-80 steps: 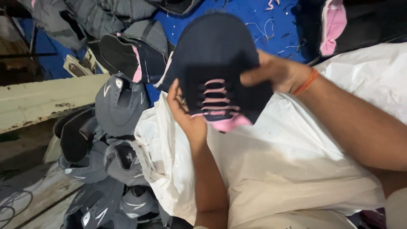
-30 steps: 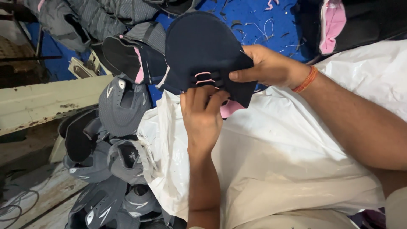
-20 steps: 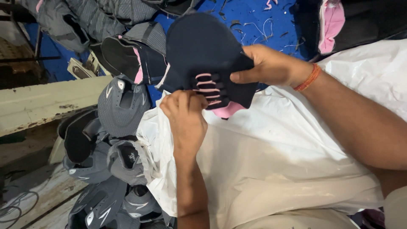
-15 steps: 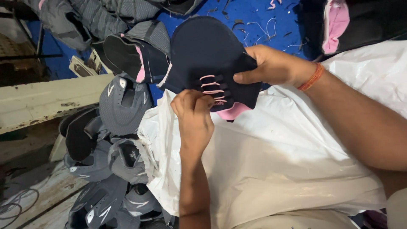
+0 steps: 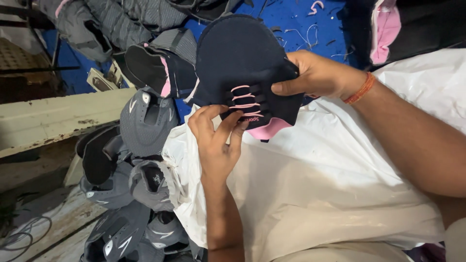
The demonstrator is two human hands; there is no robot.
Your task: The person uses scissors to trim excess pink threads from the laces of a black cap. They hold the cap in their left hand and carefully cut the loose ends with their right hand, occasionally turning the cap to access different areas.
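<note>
Fingers of my right hand (image 5: 318, 75) clamp the edge of a navy shoe upper (image 5: 242, 63), thumb pressed beside its pink laces (image 5: 244, 101). My left hand (image 5: 216, 140) sits just below, its fingertips (image 5: 238, 127) curled together against the lowest lace, over a white sack (image 5: 340, 184).

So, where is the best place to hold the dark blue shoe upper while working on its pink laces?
Probably at its side edge beside the lace rows, coming from the right, as the right hand does now. The shoe upper is flat and floppy, so pinching the edge near the pink laces keeps them taut and leaves the lace end clear for the left hand.
</note>
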